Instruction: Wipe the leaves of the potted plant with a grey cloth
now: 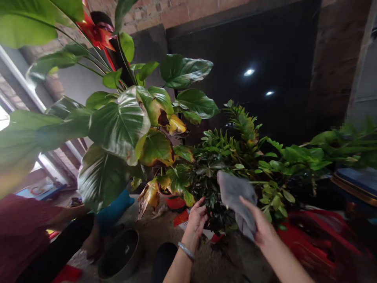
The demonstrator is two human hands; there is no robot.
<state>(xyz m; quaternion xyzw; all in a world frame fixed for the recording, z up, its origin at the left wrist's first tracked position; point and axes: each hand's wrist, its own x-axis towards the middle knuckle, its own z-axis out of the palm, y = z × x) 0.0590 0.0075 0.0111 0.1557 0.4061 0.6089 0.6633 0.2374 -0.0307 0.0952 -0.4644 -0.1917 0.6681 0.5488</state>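
Hands [260, 225], grey cloth [236, 193] in the right

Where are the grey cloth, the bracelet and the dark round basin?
Grey cloth [237, 191]: head view, on the middle of its upper part.
Bracelet [186, 250]: head view, on the middle of its visible band.
Dark round basin [135, 252]: head view, on its side wall.

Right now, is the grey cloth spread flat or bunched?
Partly bunched: the right hand grips the grey cloth, whose lower part hangs in creases. Blur hides whether it is also folded double.
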